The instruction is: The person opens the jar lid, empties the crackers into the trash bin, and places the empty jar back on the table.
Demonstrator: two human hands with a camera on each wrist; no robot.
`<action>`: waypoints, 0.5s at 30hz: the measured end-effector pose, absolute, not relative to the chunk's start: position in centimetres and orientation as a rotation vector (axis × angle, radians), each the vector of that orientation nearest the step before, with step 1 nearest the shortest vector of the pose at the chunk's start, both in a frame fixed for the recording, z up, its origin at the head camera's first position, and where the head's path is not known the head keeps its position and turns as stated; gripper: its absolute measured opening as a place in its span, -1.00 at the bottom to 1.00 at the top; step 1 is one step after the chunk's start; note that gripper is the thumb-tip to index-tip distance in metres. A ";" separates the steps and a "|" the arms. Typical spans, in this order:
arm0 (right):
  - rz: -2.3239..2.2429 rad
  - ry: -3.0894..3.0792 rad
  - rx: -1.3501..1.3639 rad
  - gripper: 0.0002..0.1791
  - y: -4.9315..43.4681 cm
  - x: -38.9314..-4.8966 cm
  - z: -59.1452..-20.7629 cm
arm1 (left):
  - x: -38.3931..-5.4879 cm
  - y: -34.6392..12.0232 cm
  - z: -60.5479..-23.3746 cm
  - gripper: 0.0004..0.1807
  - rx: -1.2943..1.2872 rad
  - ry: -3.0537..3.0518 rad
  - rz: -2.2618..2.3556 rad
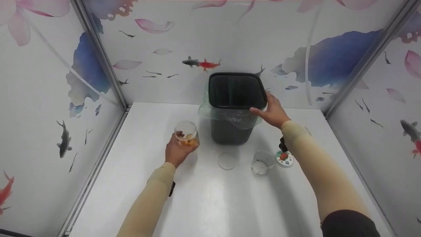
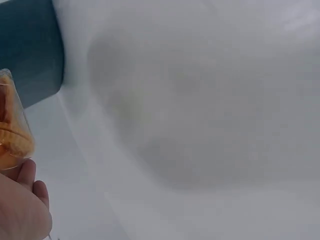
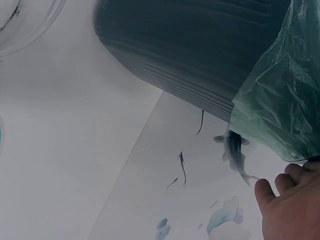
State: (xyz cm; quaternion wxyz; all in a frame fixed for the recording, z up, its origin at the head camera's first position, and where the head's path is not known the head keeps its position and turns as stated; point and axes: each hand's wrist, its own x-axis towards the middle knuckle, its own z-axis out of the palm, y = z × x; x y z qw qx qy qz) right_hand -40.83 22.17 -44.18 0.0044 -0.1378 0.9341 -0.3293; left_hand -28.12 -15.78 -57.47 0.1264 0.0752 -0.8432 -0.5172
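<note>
My left hand [image 1: 177,153] grips a clear jar [image 1: 186,126] with orange-brown pieces in its lower part. It holds the jar to the left of a dark trash bin [image 1: 230,131]. In the left wrist view, the pieces [image 2: 14,137] show through the clear wall above the fingers. On the bin's right side, my right hand [image 1: 274,113] holds the black rim, thumb at the front corner. A thin greenish bag [image 1: 241,119] hangs folded over the outside of the bin. From the right wrist, the fingers [image 3: 292,182] curl at the rim beside the bag.
In front of the bin, a clear round disc [image 1: 227,161] lies on the white table [image 1: 210,204]. Right of it stands a clear open container [image 1: 262,163], close to a white lid with a printed picture [image 1: 284,159]. Patterned panels [image 1: 158,85] enclose the table's back and sides.
</note>
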 end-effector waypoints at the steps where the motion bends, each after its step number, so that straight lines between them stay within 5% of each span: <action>1: -1.033 2.928 -0.429 0.31 22.2 -40.8 -44.2 | -28.5 -16.3 -56.5 -0.05 0.227 -2.441 -1.479; 15: -0.981 2.952 -0.430 0.33 22.2 -40.8 -44.4 | -34.4 -17.5 -41.7 -0.06 -0.002 -2.422 -0.854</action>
